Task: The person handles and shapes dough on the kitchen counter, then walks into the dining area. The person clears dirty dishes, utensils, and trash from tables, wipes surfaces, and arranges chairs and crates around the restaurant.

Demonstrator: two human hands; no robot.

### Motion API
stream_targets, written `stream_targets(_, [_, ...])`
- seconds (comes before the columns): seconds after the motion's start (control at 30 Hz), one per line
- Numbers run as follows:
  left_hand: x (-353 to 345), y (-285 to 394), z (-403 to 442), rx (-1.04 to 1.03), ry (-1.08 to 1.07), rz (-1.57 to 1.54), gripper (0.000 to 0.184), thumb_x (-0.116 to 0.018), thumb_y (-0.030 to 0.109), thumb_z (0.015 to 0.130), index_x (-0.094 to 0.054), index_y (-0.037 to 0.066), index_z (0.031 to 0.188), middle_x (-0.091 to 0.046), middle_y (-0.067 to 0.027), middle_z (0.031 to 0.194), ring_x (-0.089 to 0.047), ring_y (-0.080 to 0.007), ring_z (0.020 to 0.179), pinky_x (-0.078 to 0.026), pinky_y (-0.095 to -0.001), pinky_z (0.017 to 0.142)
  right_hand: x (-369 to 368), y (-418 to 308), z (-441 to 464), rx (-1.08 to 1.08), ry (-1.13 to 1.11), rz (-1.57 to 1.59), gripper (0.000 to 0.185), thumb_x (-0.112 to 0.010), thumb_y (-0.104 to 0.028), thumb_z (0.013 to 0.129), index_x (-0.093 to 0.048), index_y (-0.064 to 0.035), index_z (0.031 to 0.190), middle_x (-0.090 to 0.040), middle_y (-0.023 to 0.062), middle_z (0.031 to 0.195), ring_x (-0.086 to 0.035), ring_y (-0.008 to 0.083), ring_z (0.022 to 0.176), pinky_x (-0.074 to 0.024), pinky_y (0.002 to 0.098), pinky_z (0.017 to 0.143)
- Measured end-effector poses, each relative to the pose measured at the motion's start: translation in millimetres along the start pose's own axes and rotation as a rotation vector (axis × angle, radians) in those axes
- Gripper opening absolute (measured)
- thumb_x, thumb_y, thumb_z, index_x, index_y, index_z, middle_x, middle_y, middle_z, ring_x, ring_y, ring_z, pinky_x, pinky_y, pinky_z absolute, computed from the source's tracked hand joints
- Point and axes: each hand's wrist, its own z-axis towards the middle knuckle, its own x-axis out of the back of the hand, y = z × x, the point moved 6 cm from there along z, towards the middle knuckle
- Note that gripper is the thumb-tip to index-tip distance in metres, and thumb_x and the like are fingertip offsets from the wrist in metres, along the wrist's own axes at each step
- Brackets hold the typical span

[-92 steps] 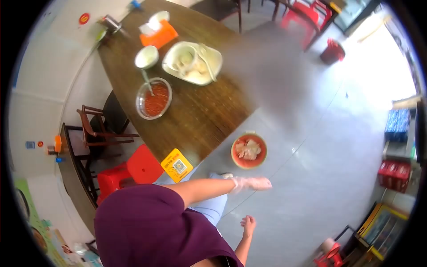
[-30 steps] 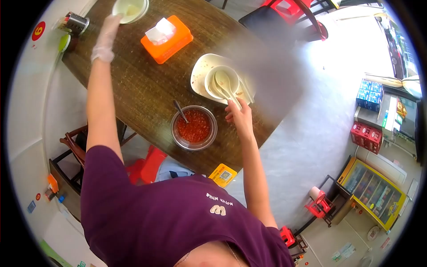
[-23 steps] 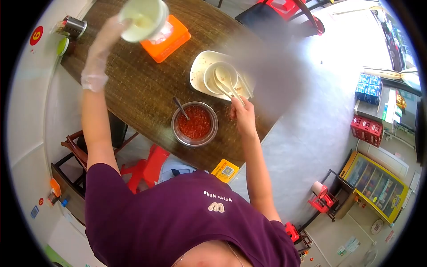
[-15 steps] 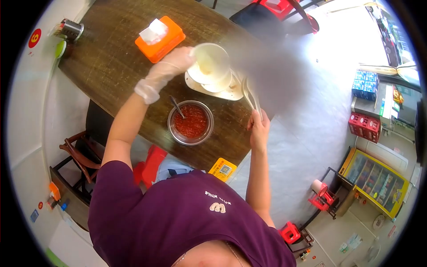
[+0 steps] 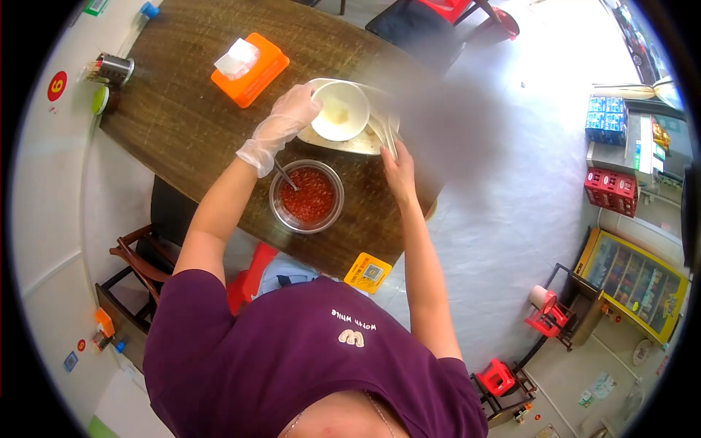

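Across the far middle, dark scuffed wooden table point(image 5: 186, 131). Right of centre there, glossy white rounded-corner tray point(image 5: 349, 145), food-flecked. Just nearer, round shiny metal bowl point(image 5: 340, 201) with chunky red sauce point(image 5: 310, 198). Over the tray, smooth white bowl point(image 5: 355, 101), pale dregs inside, pinched at the rim by the left hand point(image 5: 293, 107) in crinkled clear film. Right of it, slender pale utensils point(image 5: 382, 133), clasped in the bare right hand point(image 5: 399, 171).

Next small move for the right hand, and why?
Probably lay the pale utensils into the white bowl: the right hand holds them just beside its rim, over the white plate, and no utensil lies in the bowl. The left hand grips the bowl's opposite side, which should help keep it steady.
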Motion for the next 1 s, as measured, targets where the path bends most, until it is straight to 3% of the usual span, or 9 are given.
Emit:
stream_targets(0.17, [-35.6, -31.8, -11.6, 0.227, -0.242, -0.752, 0.049, -0.044, 0.03, 0.081, -0.039, 0.003, 0.12, -0.051, -0.0128, 0.109, -0.049, -0.0203, 0.099, -0.043, -0.0333, 0.077, 3.7, -22.7, -10.2, 0.188, 0.088, -0.468, 0.032, -0.059, -0.021, 0.078, -0.052, -0.0013, 0.101, -0.055, 0.0179, 0.086, -0.054, 0.0303, 0.078, -0.0432, 0.0374, 0.068])
stream_targets(0.27, [-37.7, -29.1, -14.2, 0.169, -0.25, -0.744, 0.047, -0.041, 0.032, 0.08, -0.04, 0.004, 0.118, -0.051, -0.0104, 0.105, -0.049, -0.0188, 0.093, -0.043, -0.033, 0.073, 5.4, -36.5, -16.2, 0.303, 0.168, -0.638, 0.03, -0.058, -0.021, 0.078, -0.052, 0.0006, 0.099, -0.053, 0.0164, 0.085, -0.052, 0.0319, 0.077, -0.0422, 0.0394, 0.068])
stream_targets(0.37, [-40.8, -36.7, -10.9, 0.136, -0.236, -0.751, 0.045, -0.04, 0.031, 0.08, -0.042, 0.005, 0.117, -0.052, -0.0093, 0.105, -0.049, -0.0176, 0.091, -0.043, -0.0326, 0.071, -3.6, -63.6, -12.6, 0.369, 0.185, -0.338, 0.031, -0.055, -0.02, 0.08, -0.051, 0.003, 0.1, -0.054, 0.0163, 0.087, -0.051, 0.0317, 0.079, -0.0416, 0.0379, 0.07])
stream_targets(0.5, [-26.7, -13.7, -20.6, 0.235, -0.237, -0.644, 0.044, -0.039, 0.029, 0.08, -0.043, 0.006, 0.117, -0.053, -0.0074, 0.104, -0.049, -0.0163, 0.091, -0.042, -0.0315, 0.071, -44.2, -71.4, 12.3, 0.009, -0.143, 0.258, 0.033, -0.046, -0.026, 0.087, -0.049, -0.0008, 0.108, -0.054, 0.0069, 0.096, -0.051, 0.0175, 0.081, -0.0432, 0.031, 0.067])
stream_targets(0.67, [-20.6, -37.8, -13.2, 0.152, -0.181, -0.71, 0.045, -0.04, 0.036, 0.084, -0.042, 0.008, 0.119, -0.053, -0.0058, 0.107, -0.05, -0.0153, 0.092, -0.042, -0.0327, 0.072, -60.0, -77.3, 12.5, -0.083, -0.194, 0.378, 0.038, -0.046, -0.026, 0.087, -0.045, -0.0016, 0.116, -0.052, 0.0097, 0.107, -0.05, 0.0176, 0.093, -0.0422, 0.0291, 0.075])
stream_targets(0.83, [25.0, -37.8, -16.8, 0.145, -0.053, -0.637, 0.055, -0.044, 0.05, 0.083, -0.047, 0.005, 0.116, -0.054, -0.0049, 0.105, -0.05, -0.0151, 0.093, -0.041, -0.0308, 0.079, -43.1, -61.5, 2.2, -0.076, -0.095, 0.301, 0.042, -0.048, -0.019, 0.087, -0.037, -0.001, 0.123, -0.05, 0.0127, 0.11, -0.051, 0.0186, 0.095, -0.0431, 0.0291, 0.075])
stream_targets(0.87, [38.4, -62.7, 1.9, 0.006, 0.227, -0.426, 0.051, -0.045, 0.045, 0.084, -0.049, 0.003, 0.113, -0.055, -0.0064, 0.105, -0.05, -0.0158, 0.097, -0.04, -0.0299, 0.082, -33.0, -52.5, -5.1, -0.146, -0.077, 0.33, 0.04, -0.049, -0.018, 0.087, -0.038, -0.0012, 0.122, -0.051, 0.0121, 0.109, -0.052, 0.0173, 0.092, -0.0439, 0.0276, 0.072])
stream_targets(0.97, [93.9, -65.0, -12.6, 0.034, 0.612, 0.173, 0.046, -0.053, 0.035, 0.08, -0.049, 0.002, 0.113, -0.053, -0.0154, 0.109, -0.05, -0.0269, 0.101, -0.04, -0.0363, 0.083, -1.5, -50.3, -34.8, -0.175, -0.034, 0.438, 0.036, -0.05, -0.015, 0.086, -0.042, -0.0012, 0.118, -0.053, 0.0097, 0.103, -0.055, 0.0136, 0.079, -0.0445, 0.0232, 0.063])
stream_targets(1.0, [97.4, -70.6, -9.2, 0.078, 0.569, 0.259, 0.047, -0.054, 0.033, 0.078, -0.049, 0.002, 0.113, -0.053, -0.0159, 0.107, -0.05, -0.0286, 0.1, -0.041, -0.0376, 0.083, 8.0, -45.8, -43.8, -0.18, 0.012, 0.436, 0.035, -0.05, -0.014, 0.086, -0.043, -0.0008, 0.117, -0.054, 0.0092, 0.101, -0.055, 0.0132, 0.076, -0.0443, 0.0228, 0.061])
